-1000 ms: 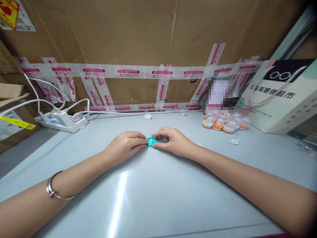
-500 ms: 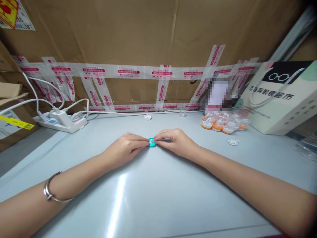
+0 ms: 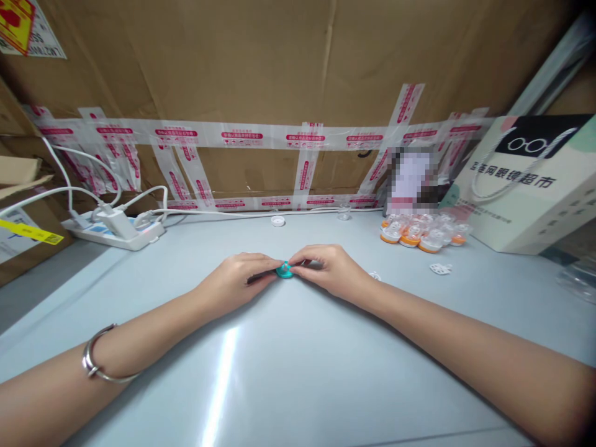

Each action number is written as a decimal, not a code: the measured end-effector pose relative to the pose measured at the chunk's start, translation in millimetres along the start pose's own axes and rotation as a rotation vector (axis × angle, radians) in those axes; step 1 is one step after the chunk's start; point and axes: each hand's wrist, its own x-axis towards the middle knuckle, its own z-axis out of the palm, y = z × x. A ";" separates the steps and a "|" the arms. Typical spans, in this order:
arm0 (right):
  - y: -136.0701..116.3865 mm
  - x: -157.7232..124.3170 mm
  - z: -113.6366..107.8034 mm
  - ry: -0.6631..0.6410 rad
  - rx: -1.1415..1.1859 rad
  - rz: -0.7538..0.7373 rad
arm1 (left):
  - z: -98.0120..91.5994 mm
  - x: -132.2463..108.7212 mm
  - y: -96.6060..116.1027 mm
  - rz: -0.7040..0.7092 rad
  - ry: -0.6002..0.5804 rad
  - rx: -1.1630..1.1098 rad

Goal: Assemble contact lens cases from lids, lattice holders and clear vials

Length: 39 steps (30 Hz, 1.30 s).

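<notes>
A small round teal piece (image 3: 284, 271) with something pale at its centre is between my hands, at the middle of the table. My left hand (image 3: 239, 277) pinches its left edge between thumb and fingers. From the other side, my right hand (image 3: 328, 268) grips it with thumb and fingertips. The fingers cover part of its rim, so its exact kind is unclear. Beyond my right wrist lies a small white part with holes (image 3: 375, 275), partly hidden by the arm. Another flat white perforated piece (image 3: 440, 269) rests farther right.
Several clear-topped items with orange bases (image 3: 419, 233) cluster at the back right beside a paper bag (image 3: 516, 198). A white cap (image 3: 278, 221) and a small clear cup (image 3: 344, 212) lie at the back. Left stands a power strip (image 3: 114, 233); a large cardboard box (image 3: 256, 68) forms the back.
The teal piece now looks tilted and raised in the middle between my fingers. My right hand has shifted slightly, and the white part behind my right wrist shows more.
</notes>
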 end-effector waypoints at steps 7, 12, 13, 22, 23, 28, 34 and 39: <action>2.0 1.2 1.4 0.013 -0.054 -0.048 | 0.2 0.9 2.0 0.005 0.003 -0.009; 5.2 1.6 2.9 0.013 -0.071 -0.100 | -0.3 1.3 1.5 0.008 -0.015 0.010; 5.0 1.7 2.9 0.010 -0.079 -0.104 | -0.2 1.1 1.2 0.006 -0.019 0.011; 4.5 0.5 1.5 -0.021 -0.093 -0.128 | -0.5 0.8 1.3 0.003 -0.037 0.004; 4.6 0.2 1.5 -0.022 -0.093 -0.129 | -0.5 0.6 1.2 0.004 -0.041 0.004; 4.1 -0.3 2.6 -0.037 -0.136 -0.125 | 1.0 -1.3 -1.6 0.020 -0.055 0.031; 1.0 -2.0 2.4 -0.057 -0.200 -0.123 | 1.6 -1.4 -3.1 0.046 -0.085 0.119; -2.1 -4.2 1.3 -0.075 -0.231 -0.135 | -0.8 -2.1 1.1 0.098 -0.124 0.236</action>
